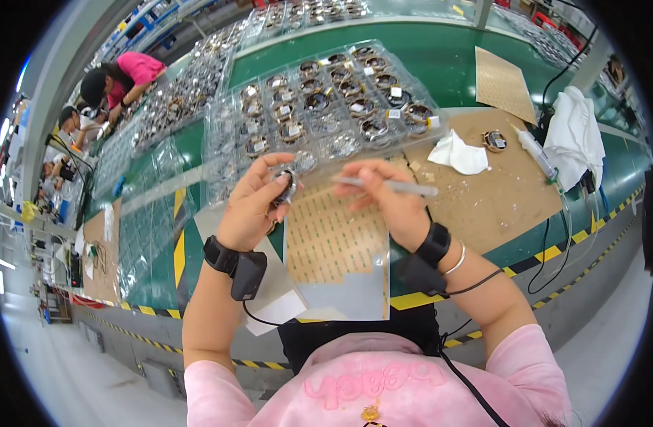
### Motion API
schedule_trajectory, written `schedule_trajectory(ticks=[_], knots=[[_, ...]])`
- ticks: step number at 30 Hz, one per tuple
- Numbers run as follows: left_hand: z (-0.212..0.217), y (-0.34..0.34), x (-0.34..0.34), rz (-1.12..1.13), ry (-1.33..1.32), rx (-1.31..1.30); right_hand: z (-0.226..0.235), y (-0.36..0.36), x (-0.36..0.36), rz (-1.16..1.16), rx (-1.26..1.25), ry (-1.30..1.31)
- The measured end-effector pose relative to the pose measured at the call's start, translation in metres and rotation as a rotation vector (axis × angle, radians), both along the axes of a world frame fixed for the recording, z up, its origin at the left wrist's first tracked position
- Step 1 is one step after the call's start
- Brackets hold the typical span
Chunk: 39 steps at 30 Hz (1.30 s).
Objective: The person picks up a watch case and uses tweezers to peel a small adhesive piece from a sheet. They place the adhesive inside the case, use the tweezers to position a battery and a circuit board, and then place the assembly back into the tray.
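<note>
My left hand (249, 206) is closed round a small round watch-like part (286, 186), dark and silver, pinched between thumb and fingers. My right hand (396, 203) grips a slim grey pen-shaped tool (416, 189); its narrow end points left toward the part, with a gap between them. Whether it is a pair of tweezers, I cannot tell. Below both hands lies a tan sheet (333, 245) with rows of small green marks, on a pale backing. Just beyond my hands, a clear plastic tray (328, 124) holds several similar round parts in its compartments.
At right, a brown board (508, 206) bears a crumpled white cloth (458, 154), another round part (494, 140) and a syringe-like dispenser (534, 153) with a tube. A larger white cloth (574, 139) lies beside it. Co-workers, one in pink (140, 69), sit at far left.
</note>
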<state>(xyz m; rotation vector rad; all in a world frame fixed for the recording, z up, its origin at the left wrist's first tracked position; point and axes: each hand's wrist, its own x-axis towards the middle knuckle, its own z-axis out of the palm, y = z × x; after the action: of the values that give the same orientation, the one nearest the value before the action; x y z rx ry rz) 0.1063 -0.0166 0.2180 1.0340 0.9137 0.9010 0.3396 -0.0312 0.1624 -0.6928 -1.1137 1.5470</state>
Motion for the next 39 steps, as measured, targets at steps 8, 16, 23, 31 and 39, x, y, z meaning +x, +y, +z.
schedule_trajectory(ticks=[8,16,23,31,39], knots=[[-0.091,-0.005,-0.021,-0.069,0.229,0.301,-0.025,0.024,-0.035,-0.001,-0.011,-0.057],[-0.151,0.025,-0.058,-0.137,0.345,0.355,-0.091,0.042,-0.082,0.133,0.097,-0.217],[-0.192,0.040,-0.076,-0.123,0.410,0.470,-0.122,0.058,-0.096,0.136,0.517,-0.654],[-0.211,0.037,-0.072,-0.141,0.410,0.484,-0.144,0.059,-0.092,0.099,0.500,-0.686],[-0.219,0.034,-0.066,-0.164,0.430,0.468,-0.152,0.056,-0.088,0.091,0.529,-0.719]])
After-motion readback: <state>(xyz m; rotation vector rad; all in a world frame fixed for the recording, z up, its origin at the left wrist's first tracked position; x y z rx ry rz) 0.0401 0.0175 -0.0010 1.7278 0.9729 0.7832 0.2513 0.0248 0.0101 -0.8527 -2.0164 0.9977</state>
